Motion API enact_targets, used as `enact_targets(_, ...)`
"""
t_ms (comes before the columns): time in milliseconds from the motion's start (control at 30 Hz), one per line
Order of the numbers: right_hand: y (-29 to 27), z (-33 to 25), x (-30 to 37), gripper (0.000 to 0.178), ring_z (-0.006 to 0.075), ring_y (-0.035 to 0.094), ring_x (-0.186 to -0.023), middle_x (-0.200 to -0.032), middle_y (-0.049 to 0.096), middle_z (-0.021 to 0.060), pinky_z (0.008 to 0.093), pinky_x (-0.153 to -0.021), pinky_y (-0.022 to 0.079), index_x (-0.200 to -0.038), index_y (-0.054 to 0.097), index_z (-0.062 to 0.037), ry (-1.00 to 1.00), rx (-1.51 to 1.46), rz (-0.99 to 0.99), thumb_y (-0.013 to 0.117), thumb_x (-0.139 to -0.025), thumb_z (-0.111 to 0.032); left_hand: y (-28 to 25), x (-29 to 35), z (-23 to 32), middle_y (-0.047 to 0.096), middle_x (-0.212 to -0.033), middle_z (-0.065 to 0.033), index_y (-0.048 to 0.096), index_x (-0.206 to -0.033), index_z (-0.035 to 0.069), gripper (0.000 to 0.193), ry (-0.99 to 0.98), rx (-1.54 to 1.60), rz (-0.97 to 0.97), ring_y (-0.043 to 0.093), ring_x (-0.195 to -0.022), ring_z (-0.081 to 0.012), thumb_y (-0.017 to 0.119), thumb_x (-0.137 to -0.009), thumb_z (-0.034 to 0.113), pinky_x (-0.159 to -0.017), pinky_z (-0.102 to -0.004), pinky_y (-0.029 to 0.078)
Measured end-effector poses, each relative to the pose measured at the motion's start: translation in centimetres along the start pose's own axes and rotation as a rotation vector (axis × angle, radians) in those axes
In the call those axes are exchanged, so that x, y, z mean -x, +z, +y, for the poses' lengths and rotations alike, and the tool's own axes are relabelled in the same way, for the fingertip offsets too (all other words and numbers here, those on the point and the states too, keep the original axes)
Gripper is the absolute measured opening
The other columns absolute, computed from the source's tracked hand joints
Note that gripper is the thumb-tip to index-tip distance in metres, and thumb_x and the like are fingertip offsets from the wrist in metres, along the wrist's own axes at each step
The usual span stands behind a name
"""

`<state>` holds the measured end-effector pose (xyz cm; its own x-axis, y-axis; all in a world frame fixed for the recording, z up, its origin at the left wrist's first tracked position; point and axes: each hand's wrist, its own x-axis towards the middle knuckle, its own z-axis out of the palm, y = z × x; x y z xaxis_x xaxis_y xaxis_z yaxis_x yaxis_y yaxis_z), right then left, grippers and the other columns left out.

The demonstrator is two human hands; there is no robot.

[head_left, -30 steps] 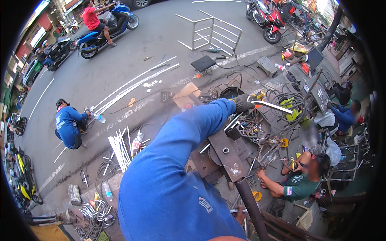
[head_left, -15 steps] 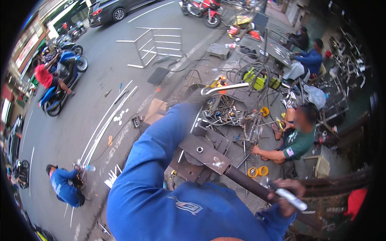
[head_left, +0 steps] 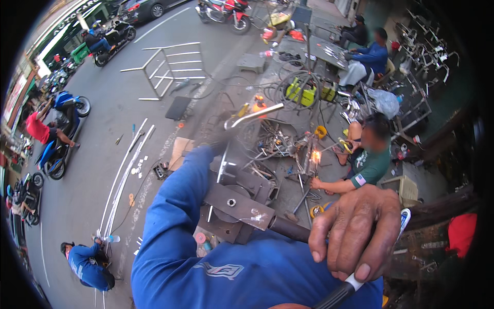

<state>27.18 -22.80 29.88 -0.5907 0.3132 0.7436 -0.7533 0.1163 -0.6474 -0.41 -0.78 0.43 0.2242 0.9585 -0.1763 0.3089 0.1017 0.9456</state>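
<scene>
My right hand (head_left: 357, 229) is raised close in front of me at the lower right, its fingers curled round a black and white marker pen (head_left: 339, 293). The far white end of the pen sticks out beyond the knuckles. My left arm, in a blue sleeve, stretches forward. At its end my left hand (head_left: 218, 138), dark and blurred, is closed at the bend of a shiny metal tube (head_left: 257, 114). The tube runs down into a brown steel pipe bender (head_left: 242, 207) before my chest. The bender's pipe handle (head_left: 289, 229) passes behind my right hand.
A seated co-worker in green (head_left: 373, 159) is beside sparks (head_left: 315, 156) at the right. Past the bender lies a heap of metal parts (head_left: 278, 139). Long tubes (head_left: 123, 180) and a tubular frame (head_left: 167, 69) lie on the road, where motorcycles (head_left: 62, 134) pass.
My right hand has come up from beside the bender's handle toward me, with the marker pen. My view has shifted, and the left hand stays at the tube. Sparks have appeared near the co-worker.
</scene>
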Motion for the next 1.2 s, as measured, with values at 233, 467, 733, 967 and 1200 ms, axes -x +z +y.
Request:
enact_targets(233, -3.8, 0.2, -0.7, 0.009, 0.0272, 0.066, -0.065, -0.083, 0.067, 0.0226, 0.0424, -0.068, 0.049, -0.092, 0.067, 0.0052, -0.048, -0.104, -0.18, 0.069, -0.088, -0.003, 0.0, 0.1, 0.5, 0.061, -0.087, -0.0002, 0.054, -0.127, 0.006, 0.038, -0.092, 0.176, -0.039, 0.054, -0.065, -0.0079, 0.064, -0.093, 0.021, -0.054, -0.0241, 0.048)
enact_targets(467, -7.5, 1.0, 0.7, 0.033, 0.0262, 0.065, -0.06, -0.082, 0.067, 0.0222, 0.0396, -0.061, 0.049, -0.09, 0.065, 0.0126, 0.043, -0.14, -0.132, 0.063, -0.095, -0.02, 0.0, 0.8, 1.8, 0.062, -0.092, -0.0019, 0.049, -0.138, 0.009, 0.05, 0.007, 0.022, -0.003, 0.057, -0.068, -0.0087, 0.064, -0.093, 0.026, -0.056, -0.0271, 0.048)
enact_targets(733, -15.3, 10.3, 8.8, 0.037, 0.0288, 0.068, -0.087, -0.096, 0.066, 0.02, 0.044, -0.083, 0.054, -0.117, 0.056, 0.0058, 0.345, 0.035, 0.473, 0.056, -0.095, -0.024, -0.1, 1.9, 3.7, 0.06, -0.098, -0.0058, 0.055, -0.132, 0.007, 0.042, -0.173, 0.039, 0.016, 0.055, -0.078, -0.0119, 0.063, -0.094, 0.024, -0.068, -0.027, 0.049)
enact_targets(967, -18.8, 25.3, 14.1, 0.041, 0.0257, 0.065, -0.099, -0.107, 0.065, 0.0184, 0.0396, -0.09, 0.051, -0.115, 0.057, 0.0039, 0.444, 0.367, 0.568, 0.062, -0.089, -0.027, -0.2, 0.3, 0.5, 0.065, -0.104, -0.0099, 0.056, -0.128, 0.006, 0.046, -0.005, -0.138, 0.041, 0.062, -0.086, -0.0158, 0.068, -0.09, 0.03, -0.072, -0.0308, 0.051)
enact_targets(1200, -17.6, 26.9, 13.7, 0.033, 0.0311, 0.062, -0.109, -0.109, 0.066, 0.0256, 0.04, -0.095, 0.047, -0.102, 0.06, 0.0041, 0.554, 0.486, 0.529, 0.059, -0.088, -0.026, 0.0, -0.4, -0.5, 0.065, -0.112, -0.0144, 0.056, -0.128, 0.003, 0.05, -0.022, -0.126, 0.083, 0.061, -0.103, -0.021, 0.069, -0.089, 0.031, -0.092, -0.0346, 0.047)
